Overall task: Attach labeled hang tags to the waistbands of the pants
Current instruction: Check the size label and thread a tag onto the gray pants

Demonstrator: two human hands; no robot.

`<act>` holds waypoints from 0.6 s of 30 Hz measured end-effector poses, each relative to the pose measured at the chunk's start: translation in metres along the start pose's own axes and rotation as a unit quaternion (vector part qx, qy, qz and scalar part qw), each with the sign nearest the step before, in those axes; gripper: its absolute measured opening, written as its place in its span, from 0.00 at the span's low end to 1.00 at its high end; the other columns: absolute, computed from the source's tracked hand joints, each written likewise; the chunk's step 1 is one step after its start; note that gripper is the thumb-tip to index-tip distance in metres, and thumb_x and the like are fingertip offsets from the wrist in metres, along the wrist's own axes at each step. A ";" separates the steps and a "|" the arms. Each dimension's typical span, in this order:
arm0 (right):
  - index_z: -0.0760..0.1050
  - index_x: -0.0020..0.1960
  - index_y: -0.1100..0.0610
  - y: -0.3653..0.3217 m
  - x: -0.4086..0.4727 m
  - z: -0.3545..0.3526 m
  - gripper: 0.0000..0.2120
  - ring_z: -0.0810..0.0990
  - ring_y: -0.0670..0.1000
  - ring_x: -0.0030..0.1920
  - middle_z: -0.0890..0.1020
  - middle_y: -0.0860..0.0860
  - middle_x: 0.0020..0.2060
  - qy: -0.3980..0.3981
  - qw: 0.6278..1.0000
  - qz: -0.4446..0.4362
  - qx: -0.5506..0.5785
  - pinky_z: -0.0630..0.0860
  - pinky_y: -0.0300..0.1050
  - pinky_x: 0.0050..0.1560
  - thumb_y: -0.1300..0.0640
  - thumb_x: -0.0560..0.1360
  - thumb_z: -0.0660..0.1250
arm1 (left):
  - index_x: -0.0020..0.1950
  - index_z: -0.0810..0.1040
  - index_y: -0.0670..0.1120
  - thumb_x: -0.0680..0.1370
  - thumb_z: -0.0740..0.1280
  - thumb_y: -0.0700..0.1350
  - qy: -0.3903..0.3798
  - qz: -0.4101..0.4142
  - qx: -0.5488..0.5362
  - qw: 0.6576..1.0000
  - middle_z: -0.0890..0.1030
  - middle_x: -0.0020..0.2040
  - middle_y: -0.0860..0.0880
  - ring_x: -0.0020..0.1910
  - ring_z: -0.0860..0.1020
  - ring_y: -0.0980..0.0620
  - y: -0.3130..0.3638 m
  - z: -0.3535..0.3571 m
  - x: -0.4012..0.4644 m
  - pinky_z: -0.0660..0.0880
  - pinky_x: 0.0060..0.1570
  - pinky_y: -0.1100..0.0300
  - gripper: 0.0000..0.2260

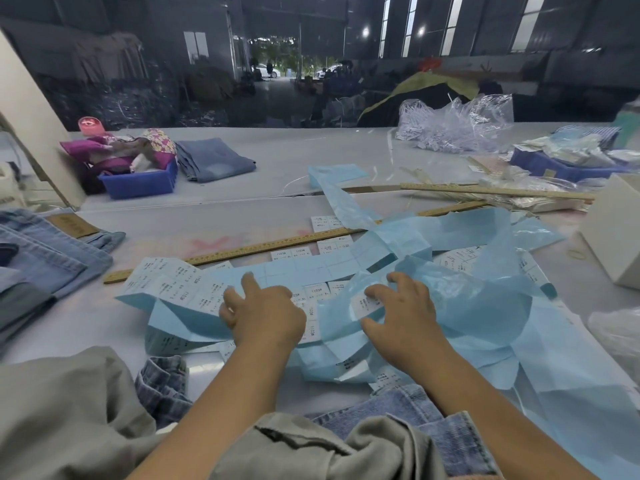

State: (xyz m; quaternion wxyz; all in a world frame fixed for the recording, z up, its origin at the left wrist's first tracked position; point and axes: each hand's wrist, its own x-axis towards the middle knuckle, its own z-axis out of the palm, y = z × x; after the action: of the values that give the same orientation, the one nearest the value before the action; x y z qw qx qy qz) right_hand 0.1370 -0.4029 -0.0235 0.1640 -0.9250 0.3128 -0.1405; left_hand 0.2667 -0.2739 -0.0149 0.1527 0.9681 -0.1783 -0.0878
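A: Head view, and both hands are down on the blue label sheets point(391, 268) at centre frame. The left hand point(263, 315) lies knuckles-up with the fingers curled loosely, forefinger stretched onto the paper, and I'd say nothing is gripped

B: And the right hand point(403, 311)?

A: Fingers spread and bent, tips pinching at one white label point(367, 302) on the backing; whether it's peeled free I cannot tell

B: So where does the label lie for the next move?

A: Just ahead of the right fingertips, between the two hands, and the right hand is plainly nearer. The strip's long axis runs left to right across the frame. My guess is she's lifting one sticker off for a tag

B: Counts?

A: Two hands. Two wooden rulers: one long ruler point(242, 249) slanting from centre-left, another ruler point(485, 190) at upper right. Two blue bins, one bin point(138, 183) upper left, the other bin point(554, 166) far right. Labels too many to count. Folded jeans point(41, 247) sit stacked at the left edge, more denim pants point(398, 403) bottom centre near the forearms; no hang tag that I can pick out
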 end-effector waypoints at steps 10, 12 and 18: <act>0.78 0.61 0.54 -0.002 -0.001 -0.002 0.15 0.66 0.54 0.65 0.72 0.52 0.64 0.105 0.993 -0.053 0.023 0.64 0.49 0.66 0.54 0.75 0.68 | 0.68 0.67 0.43 0.77 0.60 0.44 -0.057 0.053 -0.049 0.996 0.73 0.63 0.45 0.59 0.73 0.43 0.014 0.000 -0.009 0.71 0.62 0.48 0.20; 0.80 0.46 0.54 -0.008 -0.003 -0.008 0.04 0.73 0.49 0.50 0.78 0.48 0.46 0.197 0.969 -0.098 0.111 0.69 0.40 0.51 0.54 0.75 0.67 | 0.68 0.68 0.44 0.78 0.62 0.47 0.003 0.140 -0.102 0.985 0.73 0.65 0.47 0.61 0.73 0.45 0.026 -0.007 -0.016 0.69 0.60 0.56 0.19; 0.80 0.47 0.62 -0.017 -0.003 -0.011 0.21 0.81 0.54 0.39 0.83 0.61 0.41 -0.012 0.874 0.111 0.473 0.79 0.50 0.40 0.46 0.81 0.59 | 0.58 0.75 0.61 0.73 0.65 0.55 -0.142 0.372 -0.272 0.876 0.80 0.51 0.64 0.52 0.77 0.64 0.038 -0.013 -0.037 0.73 0.48 0.65 0.13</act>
State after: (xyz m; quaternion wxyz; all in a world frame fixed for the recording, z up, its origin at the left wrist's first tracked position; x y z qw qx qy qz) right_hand 0.1396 -0.3901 -0.0073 0.6002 -0.6979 0.3072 -0.2414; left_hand 0.2232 -0.2900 0.0138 0.4046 0.7279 -0.5139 -0.2057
